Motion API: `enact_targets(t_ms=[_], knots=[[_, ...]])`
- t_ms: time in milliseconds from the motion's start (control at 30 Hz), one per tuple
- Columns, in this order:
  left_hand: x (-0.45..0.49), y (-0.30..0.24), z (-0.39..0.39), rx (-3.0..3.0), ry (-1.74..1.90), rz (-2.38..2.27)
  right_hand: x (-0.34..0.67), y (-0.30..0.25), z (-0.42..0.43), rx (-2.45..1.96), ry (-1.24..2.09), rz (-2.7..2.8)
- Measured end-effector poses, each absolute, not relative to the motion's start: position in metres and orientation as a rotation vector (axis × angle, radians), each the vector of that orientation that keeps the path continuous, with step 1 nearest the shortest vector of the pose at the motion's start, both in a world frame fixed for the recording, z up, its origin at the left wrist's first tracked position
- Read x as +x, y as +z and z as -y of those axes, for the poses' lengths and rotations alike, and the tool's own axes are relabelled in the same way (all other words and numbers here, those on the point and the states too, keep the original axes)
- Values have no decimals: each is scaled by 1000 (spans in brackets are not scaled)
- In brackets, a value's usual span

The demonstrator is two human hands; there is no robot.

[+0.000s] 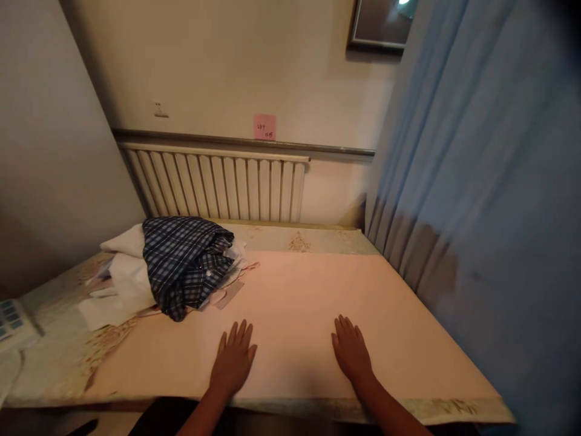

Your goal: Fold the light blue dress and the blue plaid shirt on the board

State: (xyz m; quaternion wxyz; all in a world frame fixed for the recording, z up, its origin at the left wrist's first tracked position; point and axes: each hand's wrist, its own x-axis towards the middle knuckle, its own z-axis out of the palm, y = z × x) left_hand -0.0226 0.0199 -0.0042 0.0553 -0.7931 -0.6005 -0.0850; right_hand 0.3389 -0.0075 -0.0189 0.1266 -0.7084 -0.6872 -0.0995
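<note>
Across the pink sheet (295,303), left hand (233,358) and right hand (351,349) lie palms down, well apart.
Fingers extended, near the front edge; sheet lies flat over a flower-patterned surface (272,238). Dark plaid garment (175,254) heaped with white cloth (131,281) beyond the left hand, partly over the sheet. Radiator (218,186) behind, pink note (264,127) above it; blue curtain (472,181) along the right.

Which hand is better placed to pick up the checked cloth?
Probably the left hand: it is open and nearer the checked cloth; the right hand is farther across the pink sheet.
</note>
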Motion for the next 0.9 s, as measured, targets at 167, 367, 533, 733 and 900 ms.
enact_targets(t_ms=[167, 367, 533, 733, 900], knots=[[-15, -11, -3, -2422, -300, 1743, 336, -17, 16, -2036, -250, 2029], [-8, -11, 6, -2418, -322, 1721, 334, -19, 28, -1974, -186, 2050], [-6, -7, 5, -2430, -268, 1737, 326, -21, 37, -1910, -187, 2078], [-7, -15, -3, -2409, -242, 1719, 318, -19, 70, -1740, -189, 2137], [-9, -25, -9, -2401, -261, 1660, 329, -13, 104, -1686, -70, 2193]])
